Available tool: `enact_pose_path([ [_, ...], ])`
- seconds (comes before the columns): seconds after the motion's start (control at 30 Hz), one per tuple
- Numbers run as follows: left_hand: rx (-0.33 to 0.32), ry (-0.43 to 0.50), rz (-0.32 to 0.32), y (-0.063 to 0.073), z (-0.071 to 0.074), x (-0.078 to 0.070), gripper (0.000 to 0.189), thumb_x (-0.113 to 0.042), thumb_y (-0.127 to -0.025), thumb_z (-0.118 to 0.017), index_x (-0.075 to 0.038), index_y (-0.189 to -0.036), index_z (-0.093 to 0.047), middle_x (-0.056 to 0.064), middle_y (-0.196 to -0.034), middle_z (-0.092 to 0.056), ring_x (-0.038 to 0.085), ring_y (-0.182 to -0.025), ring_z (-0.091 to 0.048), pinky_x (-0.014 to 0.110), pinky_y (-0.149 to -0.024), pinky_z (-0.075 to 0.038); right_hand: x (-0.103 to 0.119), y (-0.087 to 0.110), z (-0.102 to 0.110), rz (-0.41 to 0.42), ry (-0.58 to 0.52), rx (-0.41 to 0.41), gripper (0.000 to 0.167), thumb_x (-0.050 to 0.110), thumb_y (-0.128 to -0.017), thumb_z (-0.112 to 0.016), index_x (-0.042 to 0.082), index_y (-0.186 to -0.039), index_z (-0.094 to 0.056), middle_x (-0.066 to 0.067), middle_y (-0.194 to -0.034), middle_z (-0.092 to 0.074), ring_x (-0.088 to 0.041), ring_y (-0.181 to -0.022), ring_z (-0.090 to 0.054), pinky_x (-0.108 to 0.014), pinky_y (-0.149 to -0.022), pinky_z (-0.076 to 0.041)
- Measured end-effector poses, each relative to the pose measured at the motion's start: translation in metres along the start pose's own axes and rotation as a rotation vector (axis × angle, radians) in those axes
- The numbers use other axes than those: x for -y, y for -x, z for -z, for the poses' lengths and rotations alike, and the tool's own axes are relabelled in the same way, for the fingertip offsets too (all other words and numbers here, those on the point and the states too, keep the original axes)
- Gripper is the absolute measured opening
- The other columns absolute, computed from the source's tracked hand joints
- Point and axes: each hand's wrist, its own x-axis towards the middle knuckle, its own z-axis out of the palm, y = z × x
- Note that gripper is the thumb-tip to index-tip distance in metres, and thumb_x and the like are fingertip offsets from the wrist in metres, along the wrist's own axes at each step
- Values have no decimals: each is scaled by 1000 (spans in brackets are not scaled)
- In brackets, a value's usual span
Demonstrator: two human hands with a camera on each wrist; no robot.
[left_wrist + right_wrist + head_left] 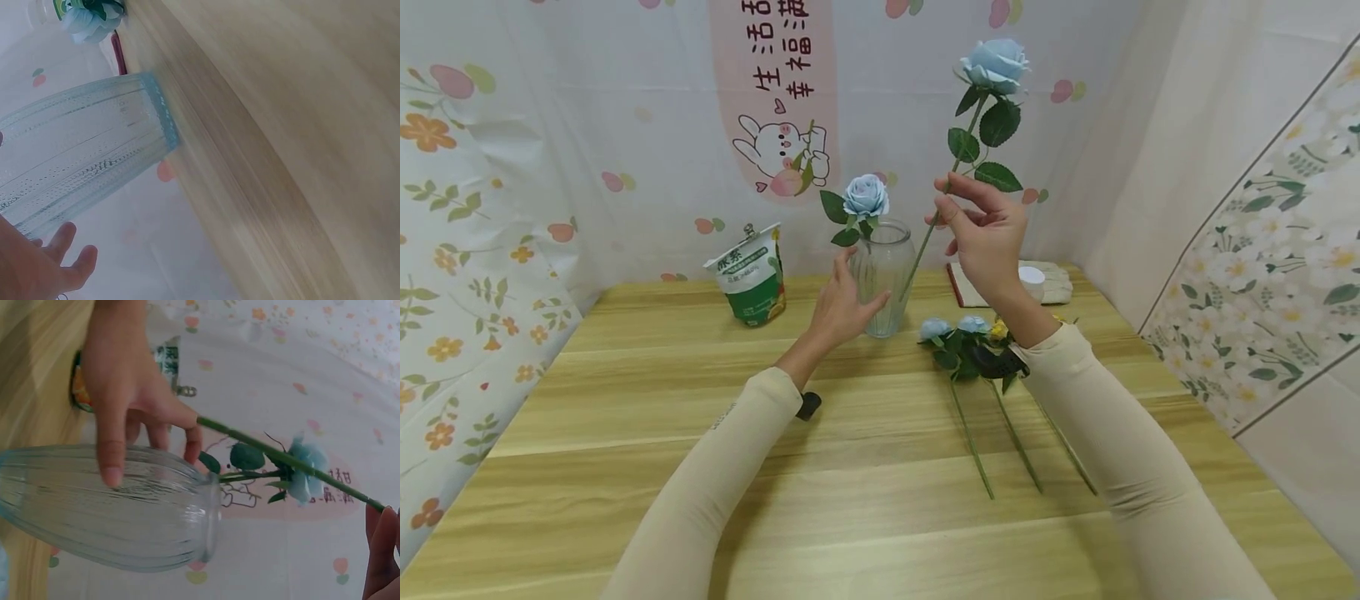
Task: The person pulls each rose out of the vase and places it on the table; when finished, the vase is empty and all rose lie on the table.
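A clear ribbed glass vase [883,275] stands upright on the table, with one blue artificial rose [866,197] leaning out of its mouth. My left hand [842,304] holds the vase from the left, thumb across its front. Up and to the right, my right hand [988,237] pinches the green stem of another blue rose [996,65], whose bloom points up. That stem slants down past the vase's right side; in the right wrist view the stem [281,456] runs outside the vase mouth, its lower end near my left hand's fingers.
Right of the vase lie more blue roses [973,325] and a yellow flower [998,329], stems toward me. A green-and-white pouch [752,279] with a clip stands at left. Behind the right forearm are folded gloves [1056,285] and a white round item [1032,275].
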Motion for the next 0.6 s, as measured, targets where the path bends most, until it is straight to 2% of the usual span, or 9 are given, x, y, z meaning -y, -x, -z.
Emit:
enact_pose_path([
  [0.17, -4, -1, -10, -1, 0, 1, 90, -47, -90, -69, -14, -152, -13, 22, -149, -40, 40, -110, -58, 54, -88, -47, 2, 19, 3, 4, -7, 77, 23, -11, -88, -66, -10, -111, -69, -5, -103, -75, -14, -66, -72, -23, -39, -44],
  [0.3, -3, -8, -9, -1, 0, 2, 90, -47, -90, -69, -14, -152, -13, 21, -149, -40, 41, -112, -58, 55, -89, -47, 7, 34, 6, -22, 37, 136, 23, -11, -89, -65, -13, -111, -68, -1, -104, -75, -12, -65, -72, -24, -39, -44],
  [0.47, -2, -17, -14, -1, 0, 3, 90, -47, -90, -69, -13, -152, -13, 22, -148, -40, 41, -110, -58, 54, -87, -48, 13, 54, 10, -108, 90, 199, 25, -11, -88, -67, -10, -112, -69, 2, -105, -74, -12, -64, -71, -24, -40, -45],
  [0.6, 5, -19, -9, -1, 1, 3, 90, -47, -90, -69, -12, -152, -14, 21, -150, -38, 41, -117, -56, 55, -91, -47, 19, 73, 16, -219, 134, 280, 27, -9, -88, -68, -8, -115, -69, -5, -105, -74, -12, -57, -68, -28, -41, -47],
])
